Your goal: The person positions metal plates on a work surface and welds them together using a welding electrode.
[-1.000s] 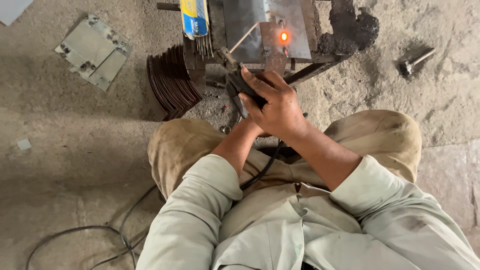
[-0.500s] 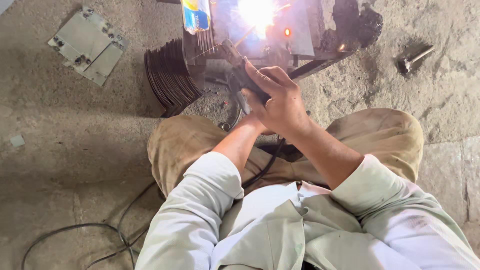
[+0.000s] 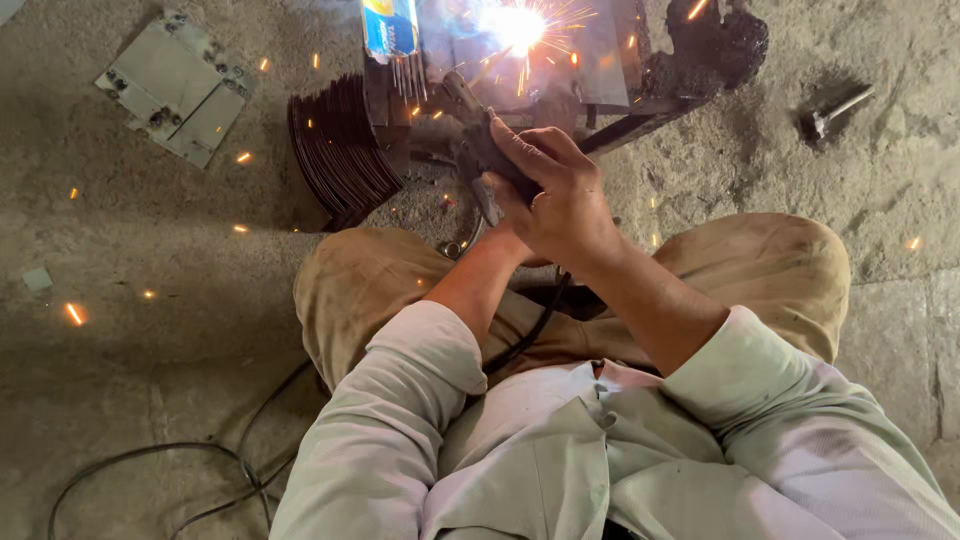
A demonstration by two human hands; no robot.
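Note:
My right hand (image 3: pixel 560 195) is wrapped around the dark welding electrode holder (image 3: pixel 480 150), its rod reaching up to a bright arc (image 3: pixel 515 28) on a grey metal plate (image 3: pixel 590 60). Sparks fly outward from the arc. My left hand (image 3: pixel 500 215) is mostly hidden beneath the right one, pressed against it at the holder; only its wrist and part of the fingers show. A black cable (image 3: pixel 525 335) runs from the holder down over my lap.
A fanned stack of thin dark metal sheets (image 3: pixel 335 150) leans left of the plate. A blue and yellow packet (image 3: pixel 390 25) with rods stands behind it. Grey hinged plates (image 3: pixel 175 85) lie at the top left, a hammer (image 3: pixel 835 110) at the top right. Cable loops (image 3: pixel 150 470) lie on the concrete floor.
A second ago only a small orange glow showed on the plate; the arc then lit up, and now sparks scatter across the floor. My hands have stayed in place.

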